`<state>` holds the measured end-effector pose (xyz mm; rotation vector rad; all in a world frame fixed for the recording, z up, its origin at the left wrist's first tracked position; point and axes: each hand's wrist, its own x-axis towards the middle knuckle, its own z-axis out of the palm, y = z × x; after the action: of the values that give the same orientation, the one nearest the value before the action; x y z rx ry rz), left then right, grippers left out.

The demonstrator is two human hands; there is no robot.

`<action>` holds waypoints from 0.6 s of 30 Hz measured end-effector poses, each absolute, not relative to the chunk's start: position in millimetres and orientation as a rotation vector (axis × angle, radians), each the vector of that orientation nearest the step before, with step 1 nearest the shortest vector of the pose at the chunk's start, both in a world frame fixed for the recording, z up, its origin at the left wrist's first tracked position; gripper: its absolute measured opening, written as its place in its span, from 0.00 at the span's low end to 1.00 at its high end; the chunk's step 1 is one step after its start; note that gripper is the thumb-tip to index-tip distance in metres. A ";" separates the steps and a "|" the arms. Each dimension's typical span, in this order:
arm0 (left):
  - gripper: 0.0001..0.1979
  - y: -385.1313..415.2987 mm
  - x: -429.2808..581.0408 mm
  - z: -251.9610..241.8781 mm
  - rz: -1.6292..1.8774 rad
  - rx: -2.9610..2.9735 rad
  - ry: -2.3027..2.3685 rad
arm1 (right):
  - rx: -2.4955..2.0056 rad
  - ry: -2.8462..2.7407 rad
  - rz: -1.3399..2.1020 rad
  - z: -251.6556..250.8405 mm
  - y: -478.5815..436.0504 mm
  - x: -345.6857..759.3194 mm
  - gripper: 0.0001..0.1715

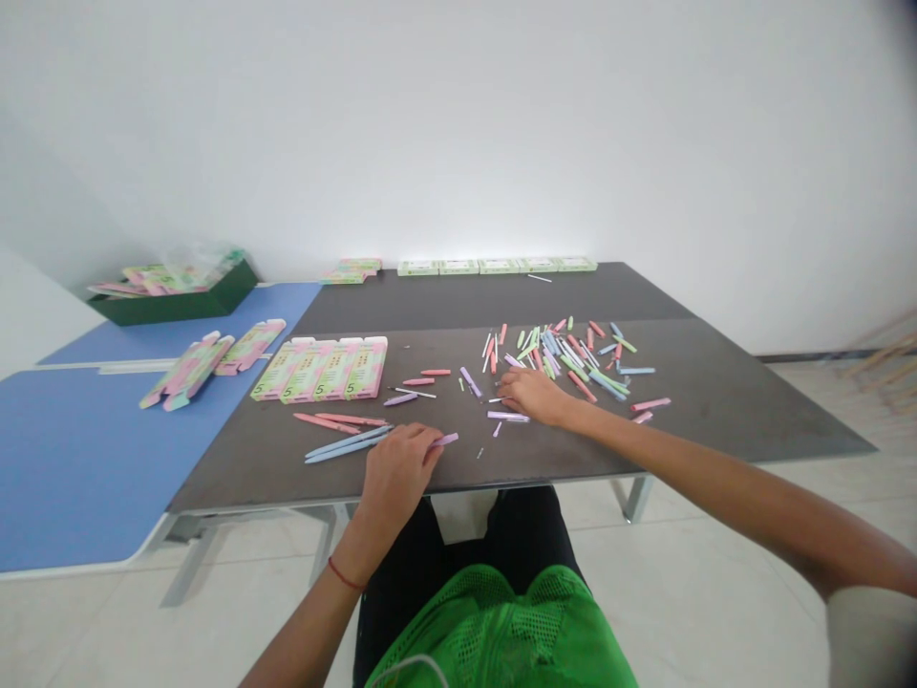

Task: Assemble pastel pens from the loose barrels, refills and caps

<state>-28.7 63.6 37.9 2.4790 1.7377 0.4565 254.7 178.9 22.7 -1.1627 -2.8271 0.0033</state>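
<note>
My left hand is closed near the table's front edge, pinching a purple pen part. Just left of it lie two blue pens and some pink pens. My right hand rests at the near left side of a loose pile of coloured pen parts; its fingers curl down and whatever they hold is hidden. In front of that hand is a purple barrel with a white piece. Between the hands lie a purple part and small bits.
Four flat printed boxes overlap on the dark table. Several boxes line its back edge. On the blue table at left are more cartons and a green tray of packaging.
</note>
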 end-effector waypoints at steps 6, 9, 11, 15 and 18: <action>0.08 71.2 -23.0 28.7 0.310 2.512 1.786 | -1.039 -2.906 -0.204 21.6 182.5 250.6 0.14; 0.07 75.1 -23.3 23.3 0.273 2.519 1.790 | -1.005 -2.900 -0.274 31.4 179.0 250.8 0.13; 0.07 76.6 -24.4 19.7 0.263 2.517 1.790 | -0.983 -2.882 -0.318 40.7 170.9 252.7 0.12; 0.09 72.9 -23.6 17.3 0.293 2.528 1.818 | -0.942 -2.847 -0.307 58.4 139.7 261.6 0.11; 0.12 63.9 -14.0 18.7 0.460 2.624 1.725 | -1.001 -2.793 -0.196 64.3 111.8 268.7 0.11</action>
<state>-14.0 63.9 18.7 2.6244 1.7250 0.4605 268.7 111.8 64.3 -1.0011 -2.7927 -0.1957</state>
